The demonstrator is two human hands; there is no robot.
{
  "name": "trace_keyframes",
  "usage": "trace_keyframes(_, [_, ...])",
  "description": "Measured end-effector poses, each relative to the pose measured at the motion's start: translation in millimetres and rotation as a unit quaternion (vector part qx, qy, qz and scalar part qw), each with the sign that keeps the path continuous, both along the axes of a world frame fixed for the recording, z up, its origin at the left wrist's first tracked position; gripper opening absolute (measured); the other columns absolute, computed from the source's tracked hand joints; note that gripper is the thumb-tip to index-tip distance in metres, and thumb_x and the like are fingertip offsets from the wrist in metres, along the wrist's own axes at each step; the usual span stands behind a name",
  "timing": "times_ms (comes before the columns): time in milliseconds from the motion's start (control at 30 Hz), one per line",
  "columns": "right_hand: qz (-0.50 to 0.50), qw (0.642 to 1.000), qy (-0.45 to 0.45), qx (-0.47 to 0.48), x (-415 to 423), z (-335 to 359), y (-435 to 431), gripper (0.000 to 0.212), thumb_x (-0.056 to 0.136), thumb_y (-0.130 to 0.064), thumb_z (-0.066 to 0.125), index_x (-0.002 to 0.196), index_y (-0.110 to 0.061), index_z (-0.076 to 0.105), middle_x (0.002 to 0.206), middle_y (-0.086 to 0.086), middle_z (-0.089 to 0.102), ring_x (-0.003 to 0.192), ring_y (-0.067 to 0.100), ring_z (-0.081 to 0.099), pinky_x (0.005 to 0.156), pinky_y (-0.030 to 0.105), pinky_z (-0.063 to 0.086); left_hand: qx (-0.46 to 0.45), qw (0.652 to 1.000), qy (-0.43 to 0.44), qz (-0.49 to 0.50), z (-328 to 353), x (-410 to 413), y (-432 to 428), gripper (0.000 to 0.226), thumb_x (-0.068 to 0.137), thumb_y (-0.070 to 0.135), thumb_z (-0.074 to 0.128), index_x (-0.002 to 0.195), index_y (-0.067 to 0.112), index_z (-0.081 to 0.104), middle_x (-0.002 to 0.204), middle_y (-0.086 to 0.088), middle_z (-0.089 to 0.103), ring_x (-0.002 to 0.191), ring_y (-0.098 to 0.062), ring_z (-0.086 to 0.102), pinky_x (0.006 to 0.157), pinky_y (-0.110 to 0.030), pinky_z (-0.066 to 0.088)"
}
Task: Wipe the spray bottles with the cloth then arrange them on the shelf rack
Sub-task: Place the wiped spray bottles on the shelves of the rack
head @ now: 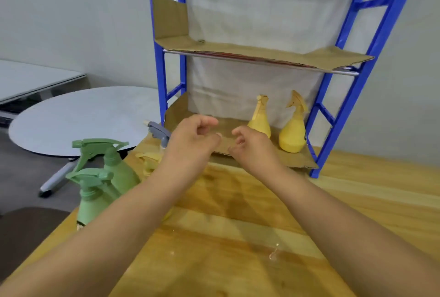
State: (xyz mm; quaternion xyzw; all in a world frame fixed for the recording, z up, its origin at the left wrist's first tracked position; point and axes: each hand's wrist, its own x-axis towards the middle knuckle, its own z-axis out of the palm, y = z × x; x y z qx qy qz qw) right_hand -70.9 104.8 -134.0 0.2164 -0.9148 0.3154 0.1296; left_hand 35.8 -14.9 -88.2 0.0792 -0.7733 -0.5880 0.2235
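Note:
Two yellow spray bottles [293, 130] [260, 119] stand upright at the right end of the blue rack's lower cardboard shelf [300, 161]. Two green spray bottles [119, 170] [91, 199] stand at the wooden table's left edge. A grey spray head [157, 131] shows behind my left hand; its bottle is hidden. A yellow cloth [148, 160] lies on the table, partly covered by my left forearm. My left hand [194, 137] and my right hand [250, 145] hover in front of the lower shelf, fingers loosely curled, holding nothing.
The blue rack [357, 68] stands at the back of the wooden table [238, 237]; its upper cardboard shelf [262, 55] is bare. A round grey table [78, 116] stands to the left beyond the table edge. Small wet drops [273, 255] lie on the wood.

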Motion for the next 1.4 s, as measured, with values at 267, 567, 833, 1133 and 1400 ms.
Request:
trace_keyframes(267, [0.096, 0.994, -0.041, -0.031, 12.2, 3.3, -99.9, 0.03, 0.077, -0.043, 0.066, 0.096, -0.021, 0.066, 0.086, -0.006, 0.064, 0.081, 0.014, 0.06, 0.076, 0.04, 0.051, -0.134, 0.991, 0.003, 0.016, 24.5, 47.4, -66.8, 0.02, 0.085, 0.02, 0.06, 0.102, 0.03, 0.062, 0.099, 0.018, 0.057, 0.087, 0.002, 0.054, 0.066, -0.014, 0.036])
trace_keyframes(567, [0.068, 0.997, 0.022, -0.015, 8.4, 5.8, -127.2, 0.014, 0.079, -0.023, 0.065, 0.074, -0.011, 0.068, 0.082, 0.004, 0.059, 0.073, 0.02, 0.055, 0.065, 0.035, 0.045, -0.182, 0.983, -0.014, 0.036, 23.2, 45.3, -107.5, 0.016, 0.088, 0.022, 0.057, 0.099, 0.032, 0.062, 0.098, 0.02, 0.055, 0.077, 0.005, 0.051, 0.061, -0.017, 0.035])
trace_keyframes(833, [-0.027, 0.992, 0.091, -0.087, -47.7, 39.4, -97.1, 0.01, 0.082, -0.019, 0.062, 0.083, -0.012, 0.069, 0.083, -0.001, 0.056, 0.074, 0.012, 0.048, 0.062, 0.024, 0.029, -0.203, 0.978, -0.023, 0.034, 18.8, 20.7, -121.9, 0.012, 0.088, 0.027, 0.056, 0.091, 0.036, 0.062, 0.095, 0.015, 0.059, 0.079, 0.0, 0.054, 0.063, -0.023, 0.041])
trace_keyframes(1133, [-0.126, 0.981, 0.145, -0.005, -112.9, 30.9, -96.0, 0.018, 0.088, -0.019, 0.055, 0.095, -0.004, 0.063, 0.102, 0.012, 0.057, 0.079, 0.03, 0.059, 0.066, 0.03, 0.041, -0.224, 0.974, -0.025, 0.038, 14.1, 2.5, -129.8, 0.009, 0.087, 0.032, 0.056, 0.089, 0.039, 0.06, 0.095, 0.015, 0.059, 0.084, -0.001, 0.056, 0.071, -0.024, 0.045])
trace_keyframes(1400, [-0.149, 0.982, 0.113, -0.03, -130.4, 19.8, -93.6, 0.018, 0.089, -0.018, 0.057, 0.099, -0.004, 0.061, 0.106, 0.014, 0.055, 0.08, 0.029, 0.056, 0.066, 0.026, 0.034, -0.25, 0.967, -0.033, 0.044, 6.8, -2.1, -140.0, 0.01, 0.086, 0.034, 0.054, 0.09, 0.041, 0.059, 0.094, 0.019, 0.058, 0.084, -0.001, 0.055, 0.077, -0.021, 0.045])
